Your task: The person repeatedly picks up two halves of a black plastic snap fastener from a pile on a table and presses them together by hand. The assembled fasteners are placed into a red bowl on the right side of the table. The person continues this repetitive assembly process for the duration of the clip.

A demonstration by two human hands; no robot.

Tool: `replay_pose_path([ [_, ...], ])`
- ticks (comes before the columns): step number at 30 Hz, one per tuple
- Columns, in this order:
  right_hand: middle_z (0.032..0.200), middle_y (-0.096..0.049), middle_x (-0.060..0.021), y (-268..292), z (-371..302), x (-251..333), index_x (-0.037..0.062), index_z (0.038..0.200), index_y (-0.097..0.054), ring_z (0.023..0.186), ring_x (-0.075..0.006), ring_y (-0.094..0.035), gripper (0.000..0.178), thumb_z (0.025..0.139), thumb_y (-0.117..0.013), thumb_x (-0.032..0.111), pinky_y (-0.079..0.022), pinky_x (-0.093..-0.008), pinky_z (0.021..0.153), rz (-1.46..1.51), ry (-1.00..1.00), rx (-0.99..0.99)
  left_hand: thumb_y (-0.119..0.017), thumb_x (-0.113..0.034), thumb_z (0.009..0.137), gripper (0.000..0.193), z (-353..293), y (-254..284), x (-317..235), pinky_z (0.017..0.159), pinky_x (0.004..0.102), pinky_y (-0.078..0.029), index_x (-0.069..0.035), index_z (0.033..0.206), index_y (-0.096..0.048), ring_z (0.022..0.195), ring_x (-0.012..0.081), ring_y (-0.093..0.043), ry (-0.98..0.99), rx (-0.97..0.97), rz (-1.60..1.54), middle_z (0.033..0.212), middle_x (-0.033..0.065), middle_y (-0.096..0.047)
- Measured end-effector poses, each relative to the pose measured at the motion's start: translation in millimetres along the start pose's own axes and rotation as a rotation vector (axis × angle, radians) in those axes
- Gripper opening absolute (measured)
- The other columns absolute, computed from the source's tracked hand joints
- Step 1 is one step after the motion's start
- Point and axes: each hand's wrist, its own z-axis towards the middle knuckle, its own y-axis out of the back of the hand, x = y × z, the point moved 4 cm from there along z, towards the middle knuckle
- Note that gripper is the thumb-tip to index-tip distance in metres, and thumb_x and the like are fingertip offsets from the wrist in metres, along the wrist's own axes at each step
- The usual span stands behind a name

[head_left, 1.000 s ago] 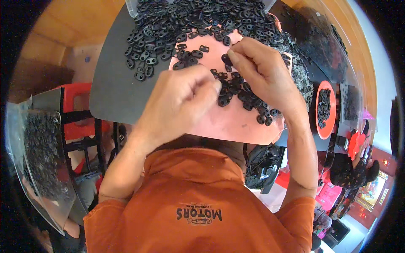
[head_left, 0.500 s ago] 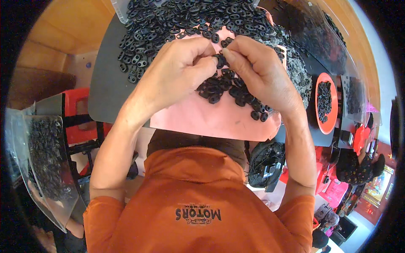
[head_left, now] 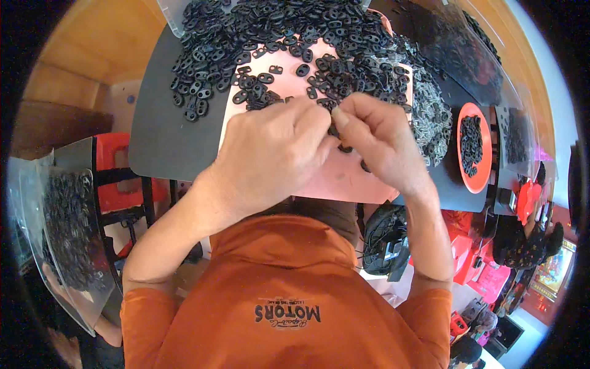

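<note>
My left hand (head_left: 270, 150) is closed, its back turned up and its fingertips hidden. My right hand (head_left: 380, 142) meets it in a pinch, thumb bent inward. Between the fingertips shows a bit of a small black oval two-hole piece (head_left: 334, 128), mostly covered; it resembles a cord lock. Both hands hover over a pink mat (head_left: 350, 181) on the dark table. Loose black two-hole pieces (head_left: 344, 77) lie on the mat just beyond the fingers, and a few peek out beneath them.
A large heap of black two-hole pieces (head_left: 246, 31) covers the far side of the table. To the right lies a heap of small greyish parts (head_left: 433, 114), then an orange-red plate (head_left: 475, 186) of black pieces. A transparent bin (head_left: 80, 234) of dark parts stands at left.
Both hands have come nearer my body, still together. My left hand has rolled over, its back now upward, hiding more of the held piece. Black pieces on the mat's far part are uncovered.
</note>
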Motion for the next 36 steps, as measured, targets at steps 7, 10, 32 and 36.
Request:
replay_pose_path([
  [7,0.059,-0.046,-0.0120,-11.5,-14.7,-1.0,-0.0033,0.073,-0.049,0.054,-0.0156,-0.046,0.016,0.084,-0.050,0.009,-0.038,-0.0324,0.049,-0.072,0.035,-0.011,-0.064,-0.014,0.071,0.020,-15.5,-3.0,-7.6,0.046,0.0368,-0.042,-0.004,0.069,-0.046,0.053,0.0280,-0.053,-0.014,0.020,-0.024,0.062,0.0107,-0.046],
  [10,0.062,-0.050,-0.0180,-3.6,-0.7,8.1,-0.0041,0.074,-0.050,0.054,-0.0267,-0.052,0.015,0.082,-0.051,0.009,-0.039,-0.0372,0.050,-0.292,0.191,-0.073,-0.063,-0.014,0.074,0.016,-22.6,-5.0,0.9,0.047,0.0356,-0.042,-0.003,0.072,-0.050,0.053,0.0275,-0.054,0.069,0.025,-0.155,0.064,0.0108,-0.050],
  [32,0.060,-0.041,0.0040,-19.3,-4.6,8.8,0.0014,0.071,-0.049,0.058,-0.0030,-0.036,0.021,0.088,-0.043,0.012,-0.031,-0.0210,0.048,0.127,-0.091,0.090,-0.065,-0.011,0.067,0.018,-5.2,1.8,2.3,0.045,0.0339,-0.042,-0.006,0.071,-0.048,0.052,0.0248,-0.053,-0.170,0.022,0.090,0.063,0.0087,-0.047],
  [36,0.060,-0.042,-0.0051,-17.4,-12.8,15.3,-0.0003,0.078,-0.047,0.060,-0.0140,-0.041,0.031,0.093,-0.041,0.027,-0.037,-0.0294,0.056,0.227,-0.034,0.133,-0.059,-0.012,0.078,0.015,-3.6,2.7,4.6,0.043,0.0278,-0.040,-0.004,0.069,-0.049,0.047,0.0181,-0.051,-0.144,-0.034,-0.182,0.059,0.0064,-0.047],
])
